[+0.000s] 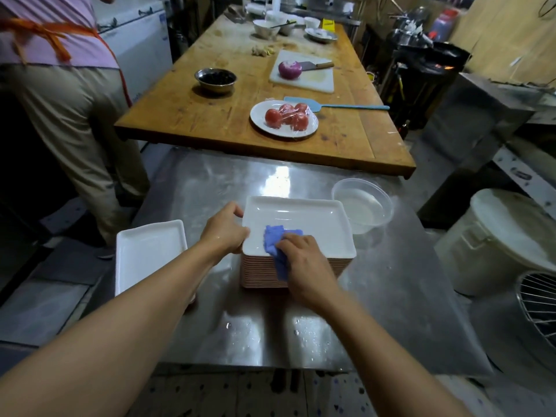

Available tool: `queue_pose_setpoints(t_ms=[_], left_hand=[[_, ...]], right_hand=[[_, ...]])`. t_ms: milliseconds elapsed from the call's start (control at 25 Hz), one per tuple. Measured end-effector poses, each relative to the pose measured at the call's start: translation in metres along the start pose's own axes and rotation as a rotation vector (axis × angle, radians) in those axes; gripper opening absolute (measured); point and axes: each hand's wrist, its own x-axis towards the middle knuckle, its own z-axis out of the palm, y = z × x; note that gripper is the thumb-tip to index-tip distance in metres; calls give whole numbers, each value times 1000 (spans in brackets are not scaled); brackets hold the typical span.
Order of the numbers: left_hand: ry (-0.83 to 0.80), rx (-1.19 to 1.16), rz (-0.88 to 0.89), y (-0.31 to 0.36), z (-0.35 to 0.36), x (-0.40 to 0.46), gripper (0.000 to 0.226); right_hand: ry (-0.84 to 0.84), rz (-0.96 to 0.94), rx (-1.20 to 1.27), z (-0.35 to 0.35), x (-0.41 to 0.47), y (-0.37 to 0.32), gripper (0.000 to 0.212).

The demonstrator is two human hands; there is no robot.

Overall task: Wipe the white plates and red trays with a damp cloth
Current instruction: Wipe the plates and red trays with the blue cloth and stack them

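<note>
**Steadily now: top plate under the cloth**

Well, from the left: a single white plate (149, 254) lies alone on the steel desk (391, 296), at about nine o'clock from the stack. Next comes the left hand (224, 233), fingers curled over the left rim of the top plate (304, 219), bracing it. The right hand (304, 263) grips a bunched blue cloth (275, 245) and presses it onto that plate's near edge, at six o'clock.

To do this well, I'd say keep the left-hand brace firm so the plate cannot skid on the pile, then sweep the cloth from the near rim out toward twelve o'clock, corners included.

The plate is rectangular, glossy white, with a raised rim catching the light. It sits atop a tall stack of reddish trays (261, 272). A clear tub of water (362, 206) stands just beside, at two o'clock.
</note>
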Motion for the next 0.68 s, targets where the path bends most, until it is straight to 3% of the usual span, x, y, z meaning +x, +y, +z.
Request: queue_pose_setpoints(t_ms=[200, 440, 680], left_hand=[[-49, -93, 4, -8, 2, 2, 16], [-3, 160, 64, -3, 6, 4, 25], [53, 252, 18, 2, 10, 3, 26]], right_hand=[[19, -21, 52, 21, 22, -23, 38], [-13, 37, -114, 8, 60, -6, 46], [24, 246, -279, -30, 26, 61, 28]])
